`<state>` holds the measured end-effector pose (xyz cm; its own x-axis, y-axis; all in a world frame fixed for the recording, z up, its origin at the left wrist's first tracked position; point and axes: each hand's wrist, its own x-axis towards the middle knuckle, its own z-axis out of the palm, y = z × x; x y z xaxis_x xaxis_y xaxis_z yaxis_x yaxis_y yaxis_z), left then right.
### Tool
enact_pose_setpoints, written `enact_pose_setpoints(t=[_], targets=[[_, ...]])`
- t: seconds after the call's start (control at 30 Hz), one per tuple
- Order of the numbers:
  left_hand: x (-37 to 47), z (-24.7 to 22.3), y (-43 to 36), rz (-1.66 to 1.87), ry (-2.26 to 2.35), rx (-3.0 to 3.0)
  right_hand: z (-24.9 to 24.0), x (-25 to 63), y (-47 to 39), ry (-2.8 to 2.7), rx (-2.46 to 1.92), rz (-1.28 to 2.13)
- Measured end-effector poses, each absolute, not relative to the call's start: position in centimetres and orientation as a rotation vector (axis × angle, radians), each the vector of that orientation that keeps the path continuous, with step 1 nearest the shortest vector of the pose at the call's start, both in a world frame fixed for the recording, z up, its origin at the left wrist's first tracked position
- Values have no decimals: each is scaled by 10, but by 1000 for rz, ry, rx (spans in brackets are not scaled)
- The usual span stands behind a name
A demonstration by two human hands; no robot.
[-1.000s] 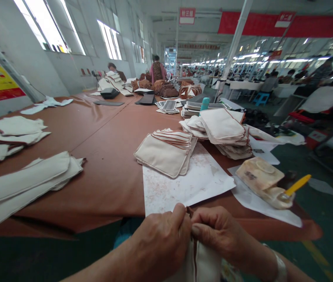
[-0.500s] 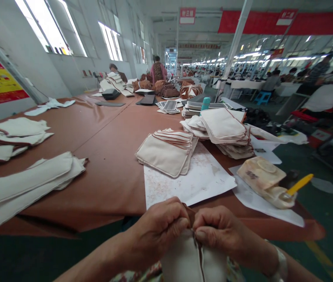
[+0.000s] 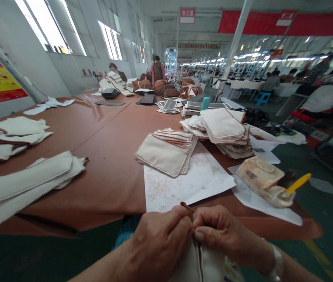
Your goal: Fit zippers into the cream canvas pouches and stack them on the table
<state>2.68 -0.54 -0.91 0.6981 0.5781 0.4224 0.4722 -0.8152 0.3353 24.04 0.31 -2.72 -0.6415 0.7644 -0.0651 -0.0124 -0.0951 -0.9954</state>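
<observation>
Fabric piece (image 3: 213, 261) below curled left fingers (image 3: 180, 222), right fingers (image 3: 204, 235) pinching its top, brown tip (image 3: 186, 207) above

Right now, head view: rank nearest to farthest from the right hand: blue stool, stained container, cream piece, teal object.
From the right hand:
1. Cream piece: in its fingers
2. Stained container: ahead, to the right, near the table edge
3. Teal object: farther up the table
4. Blue stool: beyond the table, right
</observation>
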Motion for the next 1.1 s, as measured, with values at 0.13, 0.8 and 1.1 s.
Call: enact_pose_setpoints(t=[0.13,0.8,1.1], targets=[[21,-10,-8,707,724,2671,-26,247,2,-1774,-916,1744],[29,9,8,287,764,1593,-10,247,-3,-1866,-792,1683],[35,-2,-3,501,778,1510,-17,257,4,-1719,-708,1864]])
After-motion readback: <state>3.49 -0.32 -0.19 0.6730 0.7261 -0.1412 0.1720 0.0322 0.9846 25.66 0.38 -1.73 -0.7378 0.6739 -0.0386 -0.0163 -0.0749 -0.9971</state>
